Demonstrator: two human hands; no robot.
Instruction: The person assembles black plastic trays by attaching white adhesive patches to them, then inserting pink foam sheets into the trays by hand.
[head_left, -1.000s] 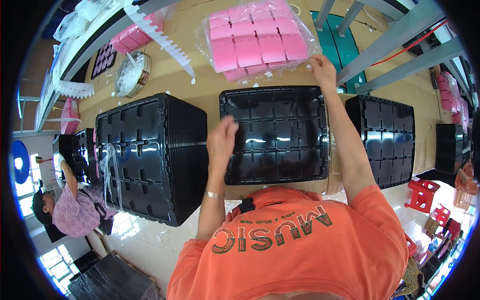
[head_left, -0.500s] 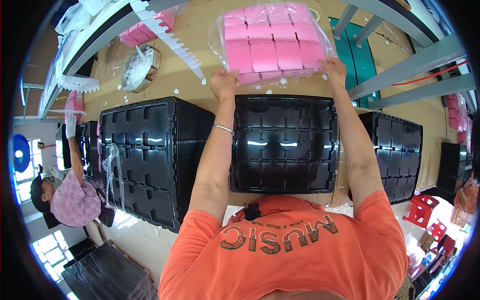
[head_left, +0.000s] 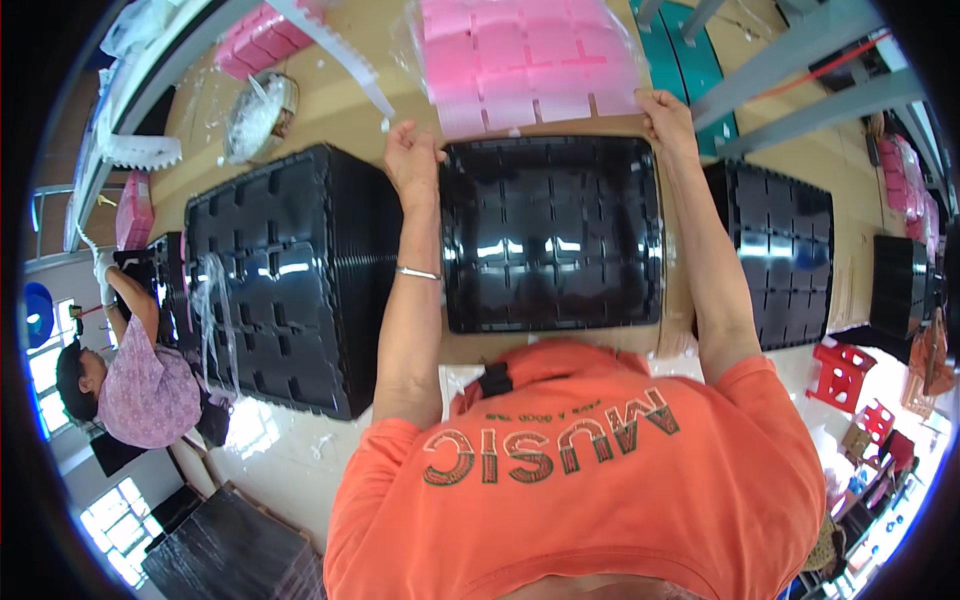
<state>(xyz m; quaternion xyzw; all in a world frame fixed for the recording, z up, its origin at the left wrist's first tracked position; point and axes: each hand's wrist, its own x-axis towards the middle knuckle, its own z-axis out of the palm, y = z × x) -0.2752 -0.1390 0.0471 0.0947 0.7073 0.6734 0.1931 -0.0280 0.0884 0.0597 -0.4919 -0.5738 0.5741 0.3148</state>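
At the far middle, a stack of pink slotted sheets (head_left: 530, 50) lies in clear plastic wrap, and a thin pink sheet (head_left: 510, 112) reaches from its near edge toward me. My right hand (head_left: 668, 122) pinches that sheet at its right corner. Beside the left corner, my left hand (head_left: 412, 165) has its fingers apart, with nothing visible between them. Between my forearms stands a black plastic tray (head_left: 550, 235) with moulded compartments, just below the sheet's near edge.
Stacks of black trays stand left (head_left: 265, 280) and right (head_left: 780, 250). Grey metal bars (head_left: 810, 75) cross the upper right. A round tub with plastic scraps (head_left: 262, 118) and a white toothed strip (head_left: 340, 55) lie at the far left. A co-worker (head_left: 145, 390) works at left.
The pink sheet's near edge now extends closer to the black tray. My left hand has come away from the pink stack's corner, fingers parted. The whole view has shifted slightly.
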